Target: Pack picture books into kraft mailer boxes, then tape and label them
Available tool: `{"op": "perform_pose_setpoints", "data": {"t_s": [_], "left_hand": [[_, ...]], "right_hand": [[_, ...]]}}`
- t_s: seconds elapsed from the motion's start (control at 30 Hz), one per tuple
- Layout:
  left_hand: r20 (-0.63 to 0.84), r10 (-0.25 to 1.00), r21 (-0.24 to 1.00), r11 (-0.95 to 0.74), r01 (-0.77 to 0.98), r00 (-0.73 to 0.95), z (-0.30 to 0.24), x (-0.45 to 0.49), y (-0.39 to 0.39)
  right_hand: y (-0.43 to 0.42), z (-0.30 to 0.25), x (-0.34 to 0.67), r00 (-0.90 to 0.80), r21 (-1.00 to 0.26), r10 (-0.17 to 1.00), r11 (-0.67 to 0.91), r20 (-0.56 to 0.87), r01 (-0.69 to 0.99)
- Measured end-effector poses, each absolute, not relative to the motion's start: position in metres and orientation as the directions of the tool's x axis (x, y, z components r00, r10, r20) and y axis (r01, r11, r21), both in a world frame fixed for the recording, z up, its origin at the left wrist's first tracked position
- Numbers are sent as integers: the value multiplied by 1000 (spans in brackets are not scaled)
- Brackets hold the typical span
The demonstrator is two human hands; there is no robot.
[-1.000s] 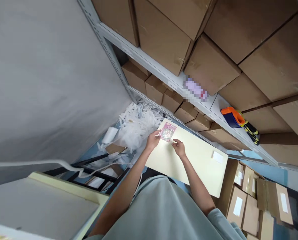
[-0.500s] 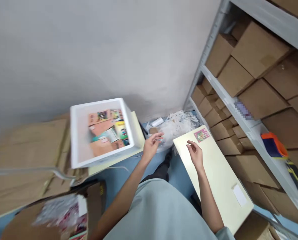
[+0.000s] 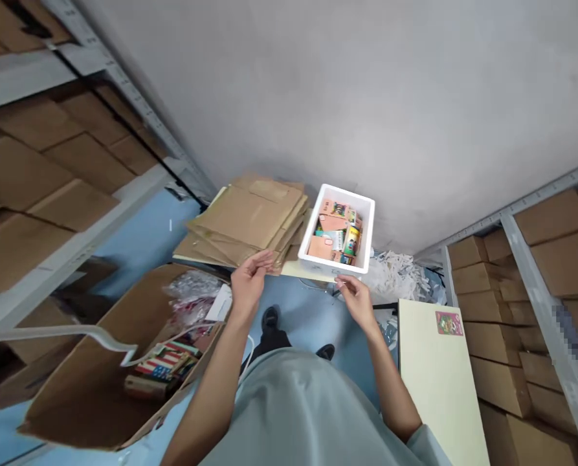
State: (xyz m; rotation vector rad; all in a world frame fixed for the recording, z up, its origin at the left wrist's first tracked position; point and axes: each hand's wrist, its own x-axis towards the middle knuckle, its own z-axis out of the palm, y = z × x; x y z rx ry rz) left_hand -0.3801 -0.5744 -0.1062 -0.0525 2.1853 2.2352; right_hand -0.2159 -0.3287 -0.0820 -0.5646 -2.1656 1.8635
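Note:
My left hand (image 3: 250,281) is raised in front of a stack of flattened cardboard (image 3: 250,210), its fingers stretched out and nothing in them. Loosely bent, the fingers of my right hand (image 3: 357,301) are apart and empty, just below the near rim of a white foam box (image 3: 334,265); whether they touch it I cannot tell. Inside that box lie several small packs, among them orange-pink cartons (image 3: 321,247) and a yellow pack (image 3: 351,239). A large open carton (image 3: 89,395) stands at the lower left, holding printed boxes (image 3: 165,362) and clear plastic bags (image 3: 194,288).
A pale yellow table (image 3: 437,382) with a pink picture card (image 3: 448,323) is on the right. Shredded white paper (image 3: 400,278) is heaped by the wall. Shelves of brown boxes (image 3: 497,323) stand on both sides. A pale cable (image 3: 85,331) crosses the open carton.
My view has swung left, so the foam box now appears nearer the middle and the left shelves show. Both hands stay empty; the right one now appears by the foam box instead of the yellow table.

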Motion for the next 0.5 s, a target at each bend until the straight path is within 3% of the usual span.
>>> {"op": "perform_pose_setpoints", "data": {"t_s": [0.13, 0.23, 0.37, 0.5], "left_hand": [[-91, -87, 994, -74, -84, -992, -125, -418, -656], [-176, -64, 979, -115, -168, -982, -144, -444, -711], [-297, 34, 947, -115, -299, -954, -165, -475, -753], [-356, 117, 923, -115, -368, -927, -180, -501, -763]], "right_hand": [[-395, -110, -305, -953, -976, 283, 154, -106, 154], [-443, -138, -380, -955, -952, 223, 190, -196, 240], [-492, -166, -459, -883, -845, 326, 308, -337, 436], [-513, -176, -496, -854, -804, 393, 350, -340, 481]]}}
